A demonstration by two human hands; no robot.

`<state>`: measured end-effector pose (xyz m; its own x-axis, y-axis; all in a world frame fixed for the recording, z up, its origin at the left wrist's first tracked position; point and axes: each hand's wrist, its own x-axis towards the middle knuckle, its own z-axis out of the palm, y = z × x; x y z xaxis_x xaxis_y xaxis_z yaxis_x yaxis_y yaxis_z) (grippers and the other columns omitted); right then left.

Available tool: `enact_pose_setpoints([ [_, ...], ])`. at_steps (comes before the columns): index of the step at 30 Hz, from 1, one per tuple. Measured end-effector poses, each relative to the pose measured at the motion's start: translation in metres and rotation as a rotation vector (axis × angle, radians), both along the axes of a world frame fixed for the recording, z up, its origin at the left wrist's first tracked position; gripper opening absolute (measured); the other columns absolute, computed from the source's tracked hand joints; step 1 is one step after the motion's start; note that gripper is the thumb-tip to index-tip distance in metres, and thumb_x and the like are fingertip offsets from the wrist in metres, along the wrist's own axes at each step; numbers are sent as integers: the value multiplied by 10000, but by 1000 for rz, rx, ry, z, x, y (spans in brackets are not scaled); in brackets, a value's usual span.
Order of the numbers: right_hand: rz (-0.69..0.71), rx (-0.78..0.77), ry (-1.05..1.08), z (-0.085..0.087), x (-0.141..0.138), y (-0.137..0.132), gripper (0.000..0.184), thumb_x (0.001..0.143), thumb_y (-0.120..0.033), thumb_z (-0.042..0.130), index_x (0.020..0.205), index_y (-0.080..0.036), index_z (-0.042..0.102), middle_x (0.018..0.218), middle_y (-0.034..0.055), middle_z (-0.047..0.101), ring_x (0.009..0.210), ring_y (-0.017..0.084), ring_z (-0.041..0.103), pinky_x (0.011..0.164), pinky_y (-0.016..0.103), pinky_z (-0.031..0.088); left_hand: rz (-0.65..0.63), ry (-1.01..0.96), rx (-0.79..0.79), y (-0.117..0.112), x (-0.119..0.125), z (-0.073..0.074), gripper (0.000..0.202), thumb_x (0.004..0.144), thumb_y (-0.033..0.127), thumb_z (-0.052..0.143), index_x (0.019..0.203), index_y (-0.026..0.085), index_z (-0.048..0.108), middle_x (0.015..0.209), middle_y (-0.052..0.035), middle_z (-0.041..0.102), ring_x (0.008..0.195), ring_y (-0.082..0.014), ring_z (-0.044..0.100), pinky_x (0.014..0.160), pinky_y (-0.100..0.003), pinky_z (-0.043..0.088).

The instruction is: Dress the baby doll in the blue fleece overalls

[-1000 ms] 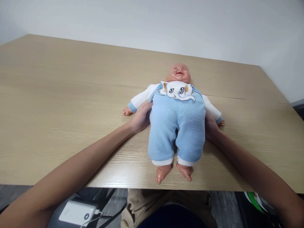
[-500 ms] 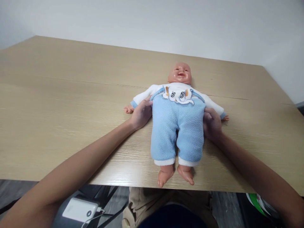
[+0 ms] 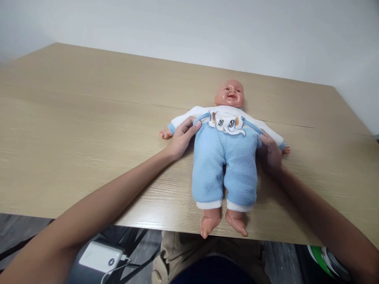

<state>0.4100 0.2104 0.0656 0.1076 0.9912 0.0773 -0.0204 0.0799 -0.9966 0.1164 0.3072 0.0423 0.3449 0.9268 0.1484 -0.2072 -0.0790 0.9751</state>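
A baby doll (image 3: 230,94) lies on its back on the wooden table (image 3: 89,130), its feet at the near edge. It wears a white top and light blue fleece overalls (image 3: 225,161) with an elephant patch on the bib. My left hand (image 3: 180,140) pinches the top left corner of the overalls by the strap. My right hand (image 3: 271,152) grips the overalls' right side below the doll's arm, its fingers curled on the fabric.
The table runs far to the left and back to a white wall. Below its near edge sit a white power bank (image 3: 99,258) with a cable, my lap in tan trousers (image 3: 177,252), and something green and white (image 3: 319,256) at the lower right.
The doll's raised hips and legs have come down flat on the table. Both hands have slid up from the doll's sides to the top corners of the overalls.
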Motion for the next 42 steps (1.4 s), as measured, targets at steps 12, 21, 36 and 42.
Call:
enact_pose_setpoints([
  [12,66,26,37,35,12,20,360,928,-548,876,800,-273,682,737,-8,588,625,167,463,581,320,460,208,167,322,-5,2,3,532,1048,789,696,1096,260,676,1018,-34,675,956,-215,600,932,-356,510],
  [21,235,111,-441,86,-33,83,412,1144,-576,594,905,-253,686,977,24,721,1052,239,687,1043,394,554,271,186,568,5,-5,-11,376,1128,629,674,1165,255,656,1085,-54,693,1002,-210,656,953,-373,544],
  [36,826,279,-1248,75,-139,185,195,930,-32,802,916,-217,742,950,14,730,988,226,690,957,360,526,247,191,859,8,-7,-14,144,1201,388,587,1220,251,628,1093,-65,659,968,-200,619,847,-352,525],
  [42,746,370,-1184,73,-128,182,222,866,-174,905,935,-246,707,1050,27,793,1069,275,715,944,372,544,237,207,873,5,-7,-11,114,1202,354,579,1212,247,618,1059,-51,640,944,-190,603,852,-349,524],
])
